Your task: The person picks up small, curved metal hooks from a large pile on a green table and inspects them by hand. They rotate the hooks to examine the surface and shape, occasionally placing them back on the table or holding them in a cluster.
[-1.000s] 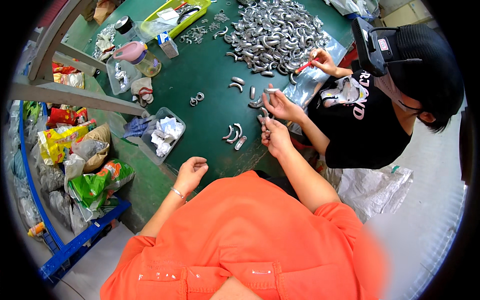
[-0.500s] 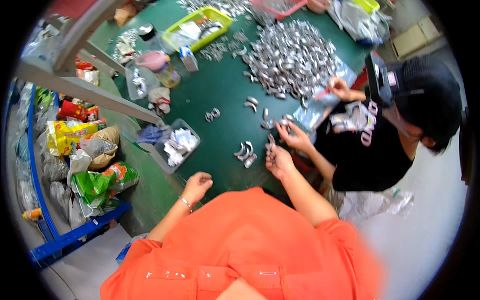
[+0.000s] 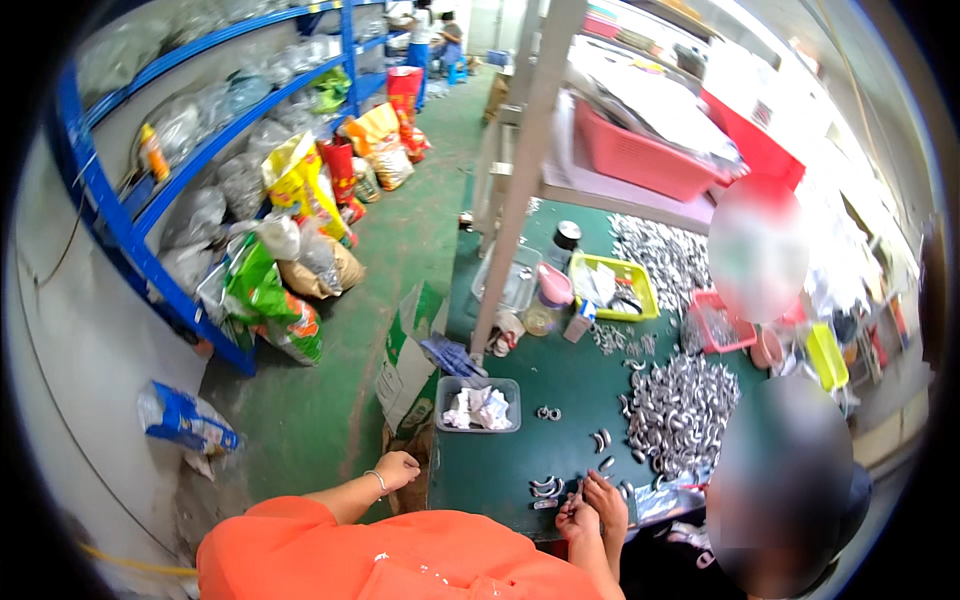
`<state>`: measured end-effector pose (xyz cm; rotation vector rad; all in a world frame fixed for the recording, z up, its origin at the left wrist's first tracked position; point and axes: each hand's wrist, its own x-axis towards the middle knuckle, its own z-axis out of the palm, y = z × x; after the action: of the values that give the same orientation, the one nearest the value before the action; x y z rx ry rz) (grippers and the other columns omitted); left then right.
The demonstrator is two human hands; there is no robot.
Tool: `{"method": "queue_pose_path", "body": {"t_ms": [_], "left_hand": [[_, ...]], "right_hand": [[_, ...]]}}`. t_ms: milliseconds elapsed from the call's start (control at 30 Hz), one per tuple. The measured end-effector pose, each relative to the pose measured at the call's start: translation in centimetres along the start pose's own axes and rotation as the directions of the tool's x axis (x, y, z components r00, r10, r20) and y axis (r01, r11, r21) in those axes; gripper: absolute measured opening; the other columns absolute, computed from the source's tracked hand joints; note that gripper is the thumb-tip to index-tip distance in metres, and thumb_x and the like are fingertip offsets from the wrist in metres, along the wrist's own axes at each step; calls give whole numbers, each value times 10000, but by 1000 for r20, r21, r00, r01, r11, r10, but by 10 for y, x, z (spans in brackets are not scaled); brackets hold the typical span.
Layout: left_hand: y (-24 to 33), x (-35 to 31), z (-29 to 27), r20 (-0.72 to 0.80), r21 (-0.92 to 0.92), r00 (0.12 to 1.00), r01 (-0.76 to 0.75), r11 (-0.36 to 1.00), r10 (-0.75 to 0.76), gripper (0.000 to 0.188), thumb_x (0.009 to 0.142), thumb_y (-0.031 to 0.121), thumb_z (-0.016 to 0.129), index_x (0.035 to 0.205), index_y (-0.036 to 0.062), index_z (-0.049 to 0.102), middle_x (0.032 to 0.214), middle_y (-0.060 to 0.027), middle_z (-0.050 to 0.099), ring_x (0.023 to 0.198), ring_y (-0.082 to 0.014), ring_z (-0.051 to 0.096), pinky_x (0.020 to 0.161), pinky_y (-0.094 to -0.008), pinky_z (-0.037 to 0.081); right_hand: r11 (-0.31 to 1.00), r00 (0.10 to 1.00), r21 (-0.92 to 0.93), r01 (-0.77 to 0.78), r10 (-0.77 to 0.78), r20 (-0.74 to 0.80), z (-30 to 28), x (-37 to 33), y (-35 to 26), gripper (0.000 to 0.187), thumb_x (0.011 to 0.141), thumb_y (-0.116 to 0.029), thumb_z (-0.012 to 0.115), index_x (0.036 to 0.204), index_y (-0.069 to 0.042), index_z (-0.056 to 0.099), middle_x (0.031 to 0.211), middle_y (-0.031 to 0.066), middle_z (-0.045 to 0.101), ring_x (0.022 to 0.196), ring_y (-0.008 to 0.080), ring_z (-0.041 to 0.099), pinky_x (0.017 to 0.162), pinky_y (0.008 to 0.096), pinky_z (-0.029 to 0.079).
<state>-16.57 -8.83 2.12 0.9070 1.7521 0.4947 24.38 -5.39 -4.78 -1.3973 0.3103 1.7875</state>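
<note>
My right hand (image 3: 577, 519) is low over the near edge of the green table (image 3: 570, 375). Its fingers are closed on a small curved metal piece, largely hidden by the fingers. A co-worker's hand (image 3: 607, 498) is right beside it and overlaps it in view. Several curved silver metal pieces (image 3: 546, 488) lie just left of my right hand. Off the table's left side, my left hand (image 3: 399, 469), with a bracelet at the wrist, has its fingers curled in and nothing visible in them.
A large heap of curved metal pieces (image 3: 682, 415) lies on the right. A clear tub of white crumpled paper (image 3: 480, 427) stands at the table's left edge. A grey shelf post (image 3: 515, 200) rises behind it. Filled bags (image 3: 270, 290) line the blue rack. The co-worker sits close on my right.
The view has swung up and left, bringing the aisle, rack and shelf into sight. The co-worker's hand is now closer to my right hand. My left hand stays curled beside the table.
</note>
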Motion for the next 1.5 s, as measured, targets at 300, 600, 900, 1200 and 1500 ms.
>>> {"method": "queue_pose_path", "body": {"t_ms": [300, 600, 900, 1200, 1500], "left_hand": [[-66, -29, 0, -115, -286, 988, 67, 956, -104, 94, 739, 55, 570, 749, -23, 624, 645, -74, 608, 564, -141, 584, 488, -256, 455], [-211, -22, -21, 110, -437, 941, 336, 835, -321, 127, 763, 40, 471, 684, 0, 562, 670, -74, 576, 579, -165, 533, 528, -289, 447], [-206, -23, -29, 38, -562, 873, 421, 712, -487, 115, 819, 91, 508, 837, -15, 549, 725, -75, 579, 620, -158, 545, 559, -286, 461], [-135, -28, -23, -38, -520, 870, 403, 753, -492, 198, 856, 117, 546, 989, -28, 525, 797, -74, 586, 668, -140, 556, 593, -274, 479], [35, -24, 29, -5, -134, 988, 152, 979, -154, 248, 829, 94, 562, 1050, -12, 524, 907, -97, 610, 767, -140, 592, 614, -241, 466]], "right_hand": [[988, 985, 66, 140, -146, 90, 20, -6, -12, 226, 856, -345, 495, 749, -147, 500, 661, -6, 502, 556, 121, 487, 405, 238, 424], [909, 910, -48, 413, -415, -23, 46, -30, -22, 160, 809, 66, 404, 935, 52, 502, 918, 153, 544, 820, 240, 564, 758, 342, 511], [120, 401, -879, 462, -912, 86, 22, -35, -81, 210, 754, -57, 506, 927, 14, 602, 836, 192, 624, 767, 302, 607, 729, 354, 469], [-38, 321, -978, 205, -942, 103, 8, 24, -150, 281, 679, -123, 660, 945, -55, 599, 956, 157, 541, 916, 323, 518, 824, 364, 422], [47, 304, -661, 749, -910, 281, 7, -28, -123, 199, 684, -7, 678, 857, 10, 581, 809, 84, 570, 670, 162, 597, 583, 256, 482]]}}
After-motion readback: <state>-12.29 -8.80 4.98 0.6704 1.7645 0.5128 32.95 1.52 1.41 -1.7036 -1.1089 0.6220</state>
